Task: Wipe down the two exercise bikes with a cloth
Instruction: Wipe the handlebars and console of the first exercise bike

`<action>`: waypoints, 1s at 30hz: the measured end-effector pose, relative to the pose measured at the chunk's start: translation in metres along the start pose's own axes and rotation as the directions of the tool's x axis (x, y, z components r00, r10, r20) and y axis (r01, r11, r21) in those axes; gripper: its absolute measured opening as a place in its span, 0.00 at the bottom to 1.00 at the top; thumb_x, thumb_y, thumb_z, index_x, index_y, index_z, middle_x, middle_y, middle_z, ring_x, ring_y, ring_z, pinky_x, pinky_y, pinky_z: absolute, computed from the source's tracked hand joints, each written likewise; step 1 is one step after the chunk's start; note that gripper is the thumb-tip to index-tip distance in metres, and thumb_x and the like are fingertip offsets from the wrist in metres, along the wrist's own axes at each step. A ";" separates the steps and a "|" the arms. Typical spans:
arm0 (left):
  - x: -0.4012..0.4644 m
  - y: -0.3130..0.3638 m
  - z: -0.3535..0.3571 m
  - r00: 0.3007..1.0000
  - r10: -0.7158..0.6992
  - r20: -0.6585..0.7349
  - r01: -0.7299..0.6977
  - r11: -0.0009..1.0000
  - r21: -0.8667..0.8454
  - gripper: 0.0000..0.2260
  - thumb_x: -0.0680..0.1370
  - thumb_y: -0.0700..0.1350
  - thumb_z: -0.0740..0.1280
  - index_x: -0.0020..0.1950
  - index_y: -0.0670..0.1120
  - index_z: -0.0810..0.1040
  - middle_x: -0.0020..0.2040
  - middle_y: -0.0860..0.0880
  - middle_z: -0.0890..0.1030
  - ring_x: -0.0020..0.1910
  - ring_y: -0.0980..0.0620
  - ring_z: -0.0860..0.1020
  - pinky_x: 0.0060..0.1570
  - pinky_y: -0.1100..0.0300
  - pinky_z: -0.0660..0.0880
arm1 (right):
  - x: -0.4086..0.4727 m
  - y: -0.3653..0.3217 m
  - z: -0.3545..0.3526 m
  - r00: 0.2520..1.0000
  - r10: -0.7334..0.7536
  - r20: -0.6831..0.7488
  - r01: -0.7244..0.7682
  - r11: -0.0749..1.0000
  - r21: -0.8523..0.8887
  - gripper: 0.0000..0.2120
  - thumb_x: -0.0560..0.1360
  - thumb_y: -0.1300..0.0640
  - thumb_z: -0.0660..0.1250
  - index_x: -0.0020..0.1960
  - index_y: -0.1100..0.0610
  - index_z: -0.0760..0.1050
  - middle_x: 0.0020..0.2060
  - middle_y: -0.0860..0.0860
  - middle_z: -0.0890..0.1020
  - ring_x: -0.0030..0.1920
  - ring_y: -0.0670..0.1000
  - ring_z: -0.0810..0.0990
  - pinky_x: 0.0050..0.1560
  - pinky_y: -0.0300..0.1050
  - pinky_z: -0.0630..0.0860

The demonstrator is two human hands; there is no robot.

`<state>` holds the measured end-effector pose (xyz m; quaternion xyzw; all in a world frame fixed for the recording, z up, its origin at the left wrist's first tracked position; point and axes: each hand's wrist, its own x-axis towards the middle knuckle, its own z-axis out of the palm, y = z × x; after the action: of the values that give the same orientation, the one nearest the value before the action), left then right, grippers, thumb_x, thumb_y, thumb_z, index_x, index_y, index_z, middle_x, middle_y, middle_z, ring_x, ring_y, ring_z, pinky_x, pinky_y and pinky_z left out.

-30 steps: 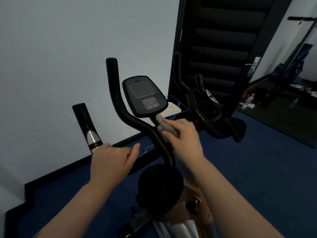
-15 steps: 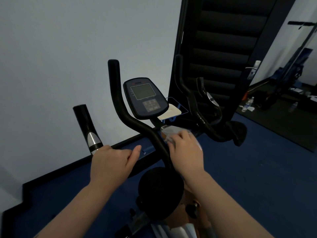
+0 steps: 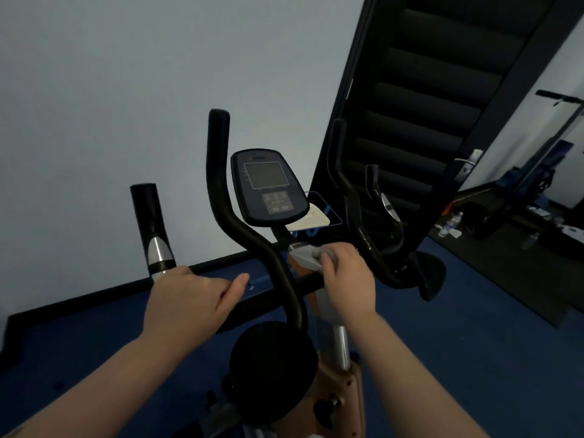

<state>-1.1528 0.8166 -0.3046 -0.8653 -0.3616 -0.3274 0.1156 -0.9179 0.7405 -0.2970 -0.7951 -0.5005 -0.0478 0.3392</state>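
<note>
Head view | right hand (image 3: 347, 279) grips cloth (image 3: 305, 259) on handlebar (image 3: 278, 263) | left hand (image 3: 186, 298) clasps handlebar

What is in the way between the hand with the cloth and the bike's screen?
Nothing visible blocks it. The right hand holds the grey cloth just below the console, against the stem under it. Only open air lies between the cloth and the screen. The left hand rests on the left handlebar, off to the side.
</note>
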 end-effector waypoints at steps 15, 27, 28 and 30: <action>0.002 -0.002 -0.001 0.998 0.039 -0.057 -0.039 0.999 -0.002 0.29 0.79 0.55 0.57 0.18 0.49 0.68 0.15 0.52 0.66 0.16 0.50 0.64 0.30 0.63 0.61 | 0.075 0.000 -0.001 0.792 0.020 0.610 -0.003 1.000 -0.029 0.13 0.78 0.52 0.63 0.60 0.51 0.80 0.55 0.51 0.82 0.57 0.52 0.78 0.58 0.47 0.74; 0.000 -0.001 0.002 0.993 0.072 -0.090 -0.071 0.997 0.011 0.28 0.79 0.55 0.57 0.19 0.49 0.69 0.16 0.52 0.67 0.16 0.50 0.65 0.31 0.63 0.60 | 0.069 -0.016 0.009 0.807 -0.012 0.591 0.099 0.988 -0.116 0.14 0.79 0.52 0.61 0.62 0.52 0.78 0.58 0.52 0.81 0.59 0.55 0.77 0.57 0.47 0.73; 0.000 -0.001 0.001 0.993 0.071 -0.094 -0.070 0.997 0.018 0.28 0.79 0.55 0.57 0.19 0.49 0.69 0.16 0.52 0.66 0.16 0.50 0.65 0.31 0.63 0.59 | 0.065 -0.020 0.014 0.827 -0.042 0.561 0.171 0.969 -0.180 0.14 0.80 0.51 0.59 0.61 0.52 0.78 0.57 0.52 0.81 0.58 0.55 0.77 0.54 0.47 0.74; 0.000 -0.003 0.001 0.995 0.067 -0.076 -0.065 0.998 0.024 0.28 0.79 0.55 0.56 0.19 0.49 0.70 0.16 0.53 0.66 0.16 0.50 0.65 0.31 0.62 0.60 | 0.043 -0.020 0.018 0.879 -0.196 0.435 0.299 0.937 -0.181 0.12 0.80 0.48 0.58 0.56 0.48 0.78 0.50 0.48 0.82 0.51 0.53 0.79 0.46 0.46 0.72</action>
<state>-1.1545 0.8189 -0.3056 -0.8622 -0.3314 -0.3527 0.1495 -0.9177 0.7891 -0.2831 -0.7515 -0.6489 0.0162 0.1178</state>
